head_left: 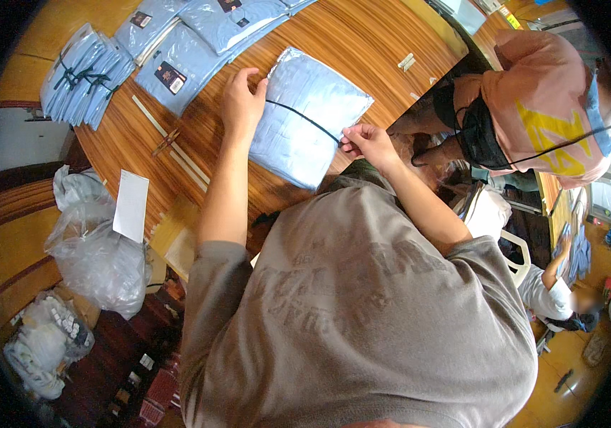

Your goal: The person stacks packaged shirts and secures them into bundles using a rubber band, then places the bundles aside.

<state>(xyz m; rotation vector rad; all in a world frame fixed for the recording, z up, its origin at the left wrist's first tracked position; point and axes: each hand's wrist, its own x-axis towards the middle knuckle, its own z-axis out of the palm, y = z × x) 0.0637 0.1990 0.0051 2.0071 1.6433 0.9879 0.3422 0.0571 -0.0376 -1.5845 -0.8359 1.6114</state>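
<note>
A stack of folded light blue garments in clear plastic point(309, 100) lies on the wooden table in front of me. A thin black cord point(298, 115) crosses its top from the left edge to the right. At the right edge my right hand point(368, 145) pinches the cord between thumb and fingers. My left hand point(244, 100) is at the stack's left edge, by the other end of the visible cord. Its fingers are loosely curved, with a gap between thumb and index finger. Whatever lies under that palm is hidden.
A cord-tied bundle of blue packs point(88, 78) stands at the table's far left, beside more bagged blue garments point(170, 71). Wooden strips point(177, 153) lie left of my arm. Plastic bags point(98, 264) sit lower left. A person in a pink shirt point(541, 107) is close on the right.
</note>
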